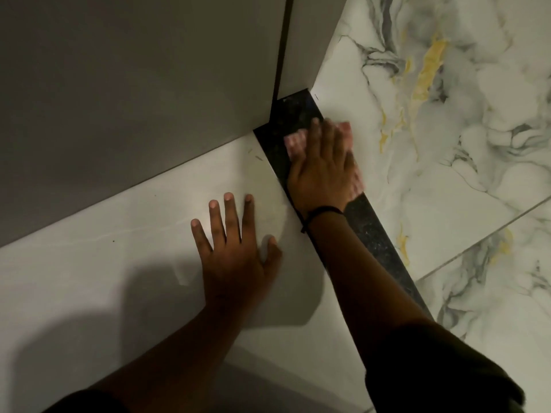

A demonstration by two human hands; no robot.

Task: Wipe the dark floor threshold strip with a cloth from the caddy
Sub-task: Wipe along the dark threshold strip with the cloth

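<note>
A soft, limp pink checked cloth (295, 143) is pressed flat under the right hand (323, 171) on the dark speckled threshold strip (369, 231) approx. 1 o'clock; best gripped bunched w/ fingers, left hand (235, 248) splayed empty on the pale floor tile (89, 263).

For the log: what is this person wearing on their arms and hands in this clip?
Both hands are bare, with no gloves and no rings that I can make out. The right hand has a thin dark cord band around its wrist, with a short loose end hanging down. The left hand has nothing at its wrist. Both forearms are uncovered; dark sleeves begin higher up, near the bottom edge of the picture.
</note>
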